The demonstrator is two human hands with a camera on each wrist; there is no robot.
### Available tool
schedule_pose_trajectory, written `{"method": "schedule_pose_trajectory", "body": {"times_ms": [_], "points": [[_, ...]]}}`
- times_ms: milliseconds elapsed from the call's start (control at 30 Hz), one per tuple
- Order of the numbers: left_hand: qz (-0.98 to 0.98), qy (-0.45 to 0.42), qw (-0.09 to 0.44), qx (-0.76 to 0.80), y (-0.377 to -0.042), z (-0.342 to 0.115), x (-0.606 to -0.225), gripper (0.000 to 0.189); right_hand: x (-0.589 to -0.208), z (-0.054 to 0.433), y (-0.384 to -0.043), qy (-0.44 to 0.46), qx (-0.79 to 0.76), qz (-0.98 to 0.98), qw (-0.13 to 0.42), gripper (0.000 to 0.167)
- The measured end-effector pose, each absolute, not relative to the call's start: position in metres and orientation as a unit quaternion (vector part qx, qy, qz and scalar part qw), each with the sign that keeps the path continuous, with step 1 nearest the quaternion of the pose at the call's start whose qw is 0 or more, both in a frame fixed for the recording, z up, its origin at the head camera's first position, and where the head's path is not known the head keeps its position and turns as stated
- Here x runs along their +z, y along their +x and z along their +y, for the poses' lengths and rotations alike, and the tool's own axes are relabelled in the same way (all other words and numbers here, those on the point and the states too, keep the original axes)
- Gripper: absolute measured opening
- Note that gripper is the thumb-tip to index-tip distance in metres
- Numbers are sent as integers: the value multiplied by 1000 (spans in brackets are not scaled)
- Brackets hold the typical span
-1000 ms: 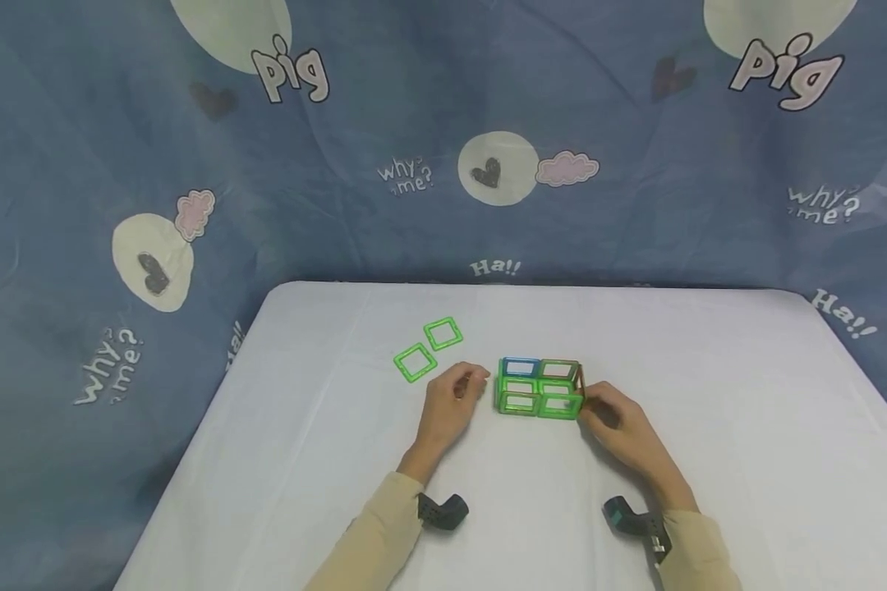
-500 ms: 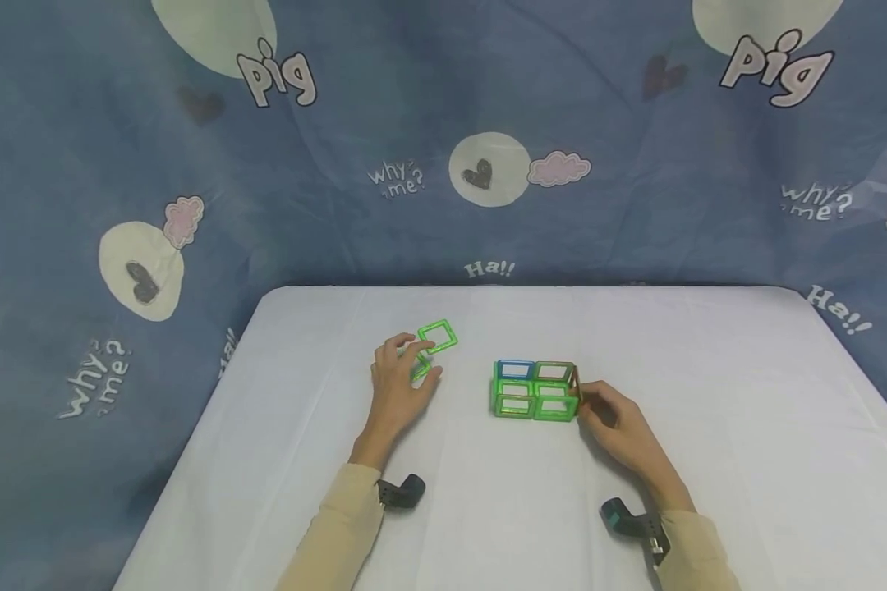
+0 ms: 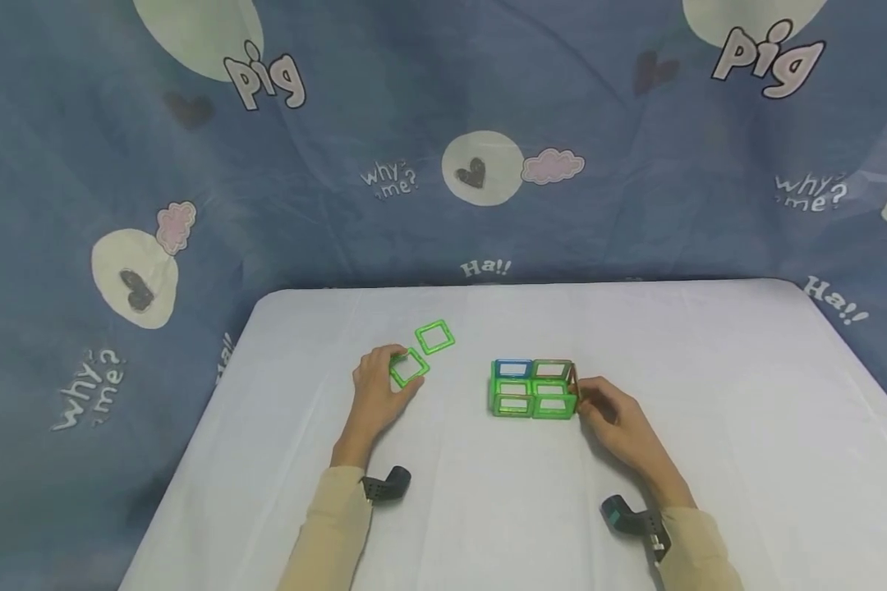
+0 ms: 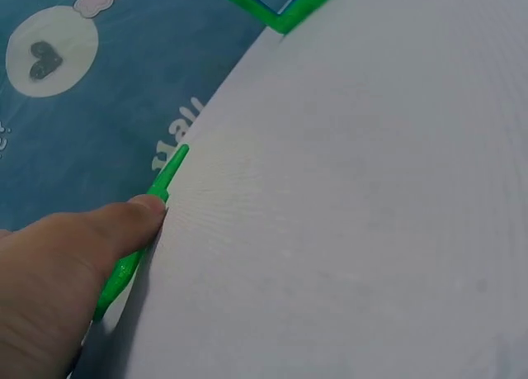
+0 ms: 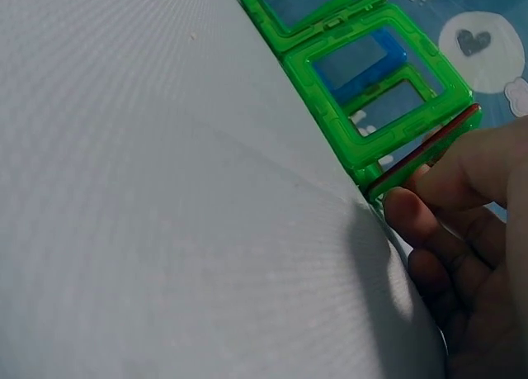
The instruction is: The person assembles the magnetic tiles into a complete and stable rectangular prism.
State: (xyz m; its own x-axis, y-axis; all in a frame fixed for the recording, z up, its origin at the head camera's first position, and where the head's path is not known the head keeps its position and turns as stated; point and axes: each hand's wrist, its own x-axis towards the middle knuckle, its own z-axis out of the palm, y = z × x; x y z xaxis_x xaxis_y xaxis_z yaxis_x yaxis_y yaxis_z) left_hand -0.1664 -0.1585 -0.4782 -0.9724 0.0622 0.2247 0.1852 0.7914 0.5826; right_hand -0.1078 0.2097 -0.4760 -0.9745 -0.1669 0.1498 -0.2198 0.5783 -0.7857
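Observation:
My left hand (image 3: 371, 390) holds a loose green square magnetic tile (image 3: 420, 358) between thumb and fingers, over the left part of the table. In the left wrist view the same green tile (image 4: 124, 273) appears edge-on, with the thumb pressed against it. To the right stands a box-like build of magnetic tiles (image 3: 535, 402), mostly green with one blue tile (image 3: 513, 361) at the back. At its right end my right hand (image 3: 622, 417) pinches a red-edged tile (image 5: 429, 148) by its lower part, close against the build. Some right fingertips are hidden behind that tile.
Another green square tile (image 3: 440, 346) lies flat just beyond the left hand. All this is on a white-covered table (image 3: 488, 509), with a blue printed curtain (image 3: 384, 90) hanging behind its far edge.
My left hand has moved left from beside the build to the nearer loose green tile and taken hold of it. The right hand stays at the build's right end.

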Motion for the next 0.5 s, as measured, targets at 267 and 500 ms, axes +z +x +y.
{"method": "schedule_pose_trajectory", "body": {"times_ms": [267,500], "points": [[-936,-70,103,-329,-164,-158,-478,49,-479,213,-109,115,454,-883,31,24],[-938,-65,98,-327,-165,-159,-477,45,-478,211,-109,108,452,-885,32,24]]}}
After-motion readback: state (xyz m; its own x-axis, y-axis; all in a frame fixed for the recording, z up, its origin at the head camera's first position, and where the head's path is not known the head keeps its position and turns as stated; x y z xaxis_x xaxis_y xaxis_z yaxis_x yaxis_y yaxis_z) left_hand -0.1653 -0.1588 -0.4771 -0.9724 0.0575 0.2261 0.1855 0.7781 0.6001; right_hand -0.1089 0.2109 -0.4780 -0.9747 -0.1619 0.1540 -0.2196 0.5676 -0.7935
